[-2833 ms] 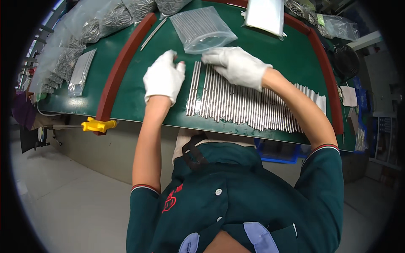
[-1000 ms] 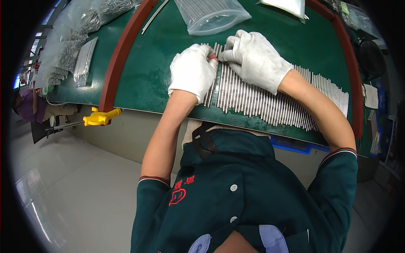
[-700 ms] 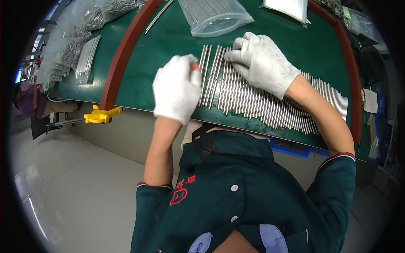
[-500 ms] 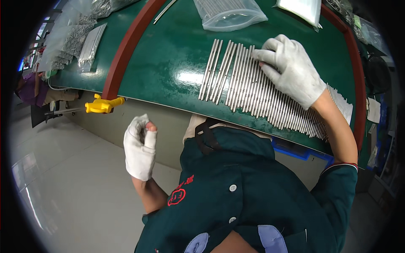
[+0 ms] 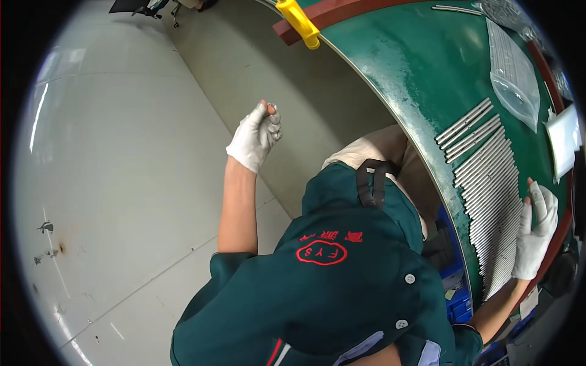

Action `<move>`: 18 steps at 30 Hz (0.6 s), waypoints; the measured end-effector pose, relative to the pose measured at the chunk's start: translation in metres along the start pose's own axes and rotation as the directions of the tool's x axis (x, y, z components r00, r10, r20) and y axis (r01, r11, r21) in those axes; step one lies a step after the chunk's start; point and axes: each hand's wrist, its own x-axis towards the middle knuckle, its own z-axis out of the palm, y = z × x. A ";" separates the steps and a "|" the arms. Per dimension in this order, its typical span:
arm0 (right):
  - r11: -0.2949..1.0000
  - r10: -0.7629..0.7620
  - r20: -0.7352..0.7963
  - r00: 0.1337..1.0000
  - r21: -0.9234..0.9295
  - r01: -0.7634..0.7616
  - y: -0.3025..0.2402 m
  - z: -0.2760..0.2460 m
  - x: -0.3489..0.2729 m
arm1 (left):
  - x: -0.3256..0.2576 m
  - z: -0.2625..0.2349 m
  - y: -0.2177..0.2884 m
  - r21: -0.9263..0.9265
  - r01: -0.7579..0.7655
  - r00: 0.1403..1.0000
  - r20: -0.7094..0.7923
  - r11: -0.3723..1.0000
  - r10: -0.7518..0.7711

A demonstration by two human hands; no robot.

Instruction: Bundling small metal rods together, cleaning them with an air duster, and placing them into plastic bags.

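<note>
A long row of thin grey metal rods (image 5: 488, 183) lies side by side on the green table mat (image 5: 415, 67) at the right. My right hand (image 5: 535, 235), in a white glove, rests flat on the far end of that row with its fingers spread. My left hand (image 5: 256, 135), also gloved, is held out to the left over the grey floor, well away from the table. Its fingers are curled into a fist, and I see nothing sticking out of it.
A yellow clamp (image 5: 299, 23) grips the red-brown rail (image 5: 366, 9) at the table's edge. A clear plastic bag of rods (image 5: 516, 76) and a white packet (image 5: 564, 140) lie further along the mat. Blue crates (image 5: 455, 287) sit under the table.
My left hand has left the rods, dropped off the table edge and swung out left over the floor, closing into a fist. My right hand has stayed on the rods. The view has turned left.
</note>
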 end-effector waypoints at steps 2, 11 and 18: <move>0.998 0.037 -0.021 0.999 0.043 -0.036 -0.003 -0.001 0.000 | 0.005 -0.015 -0.005 -0.051 -0.002 1.000 -0.010 0.999 0.002; 0.993 0.104 0.028 0.994 0.057 -0.105 -0.007 0.001 -0.006 | 0.018 -0.062 -0.010 0.472 0.019 0.878 -0.429 0.881 0.211; 0.977 0.173 0.005 0.985 0.129 -0.172 -0.011 0.001 -0.013 | 0.016 -0.027 -0.005 -0.283 0.061 0.998 0.011 0.957 -0.061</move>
